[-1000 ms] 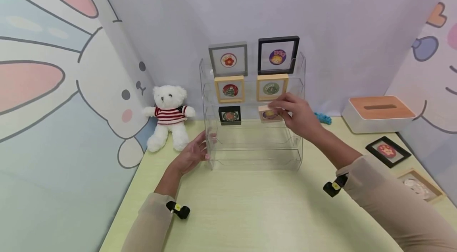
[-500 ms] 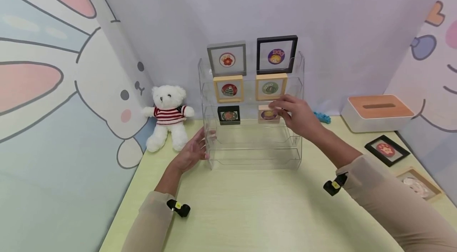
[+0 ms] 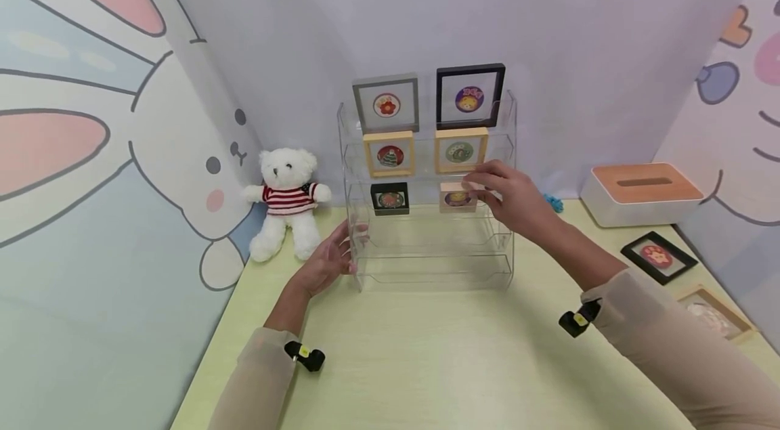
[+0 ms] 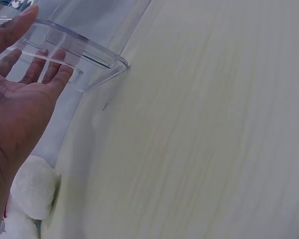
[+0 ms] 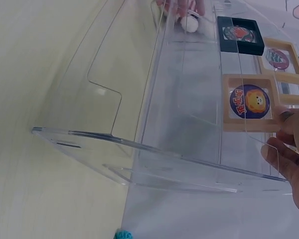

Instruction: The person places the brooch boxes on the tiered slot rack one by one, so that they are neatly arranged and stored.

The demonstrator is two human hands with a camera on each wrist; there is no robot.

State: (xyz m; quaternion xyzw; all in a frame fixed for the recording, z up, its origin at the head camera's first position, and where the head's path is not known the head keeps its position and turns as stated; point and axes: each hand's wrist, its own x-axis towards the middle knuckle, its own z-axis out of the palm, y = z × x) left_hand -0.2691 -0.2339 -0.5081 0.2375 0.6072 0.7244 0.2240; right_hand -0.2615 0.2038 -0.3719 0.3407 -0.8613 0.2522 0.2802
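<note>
A clear tiered rack (image 3: 432,271) stands upright, its tiers holding small picture frames. My right hand (image 3: 514,203) is at the upper right corner of a small light-wood frame (image 3: 449,205) with a yellow lion picture. In the right wrist view a fingertip touches that frame's edge (image 5: 232,125), and the other fingers stand apart from it. No clear pinch shows. My left hand (image 3: 326,264) touches the rack's left side with fingers extended; in the left wrist view its palm (image 4: 22,112) faces up by the clear panel. Beside the lion frame sits a small black frame (image 3: 390,210).
Higher up are two wooden frames, a grey frame (image 3: 386,126) and a black frame (image 3: 466,124). A white teddy bear (image 3: 288,169) sits at the left. At the right are a tissue box (image 3: 646,203), a blue item (image 3: 553,202) and two frames lying flat, one black (image 3: 634,255).
My right fingers have slid slightly right, leaving more of the lion frame showing. That frame keeps its place in the rack. My left hand has stayed at the rack's side.
</note>
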